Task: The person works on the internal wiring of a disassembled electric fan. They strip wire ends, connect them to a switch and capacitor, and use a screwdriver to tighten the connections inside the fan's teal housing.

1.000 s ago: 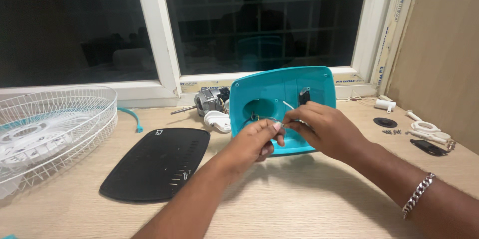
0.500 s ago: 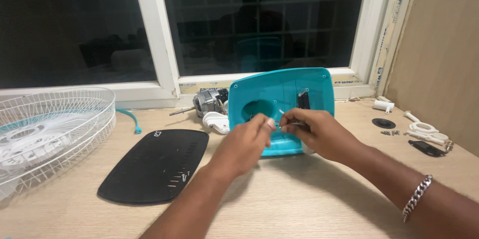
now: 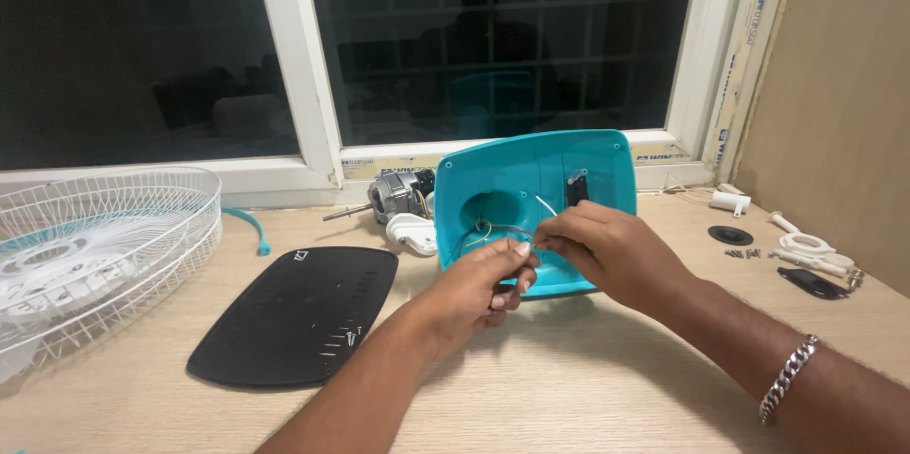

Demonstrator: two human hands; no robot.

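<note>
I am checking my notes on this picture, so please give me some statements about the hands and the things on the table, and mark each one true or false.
1. Both hands, left hand and right hand, pinch thin wires at the teal housing. True.
2. The black plate lies right of the housing. False: it lies left of it.
3. Small screws rest on the black plate. True.
4. The wire fan guard leans against the window. False: it lies flat on the table.
5. The right wrist wears a bracelet. True.
</note>
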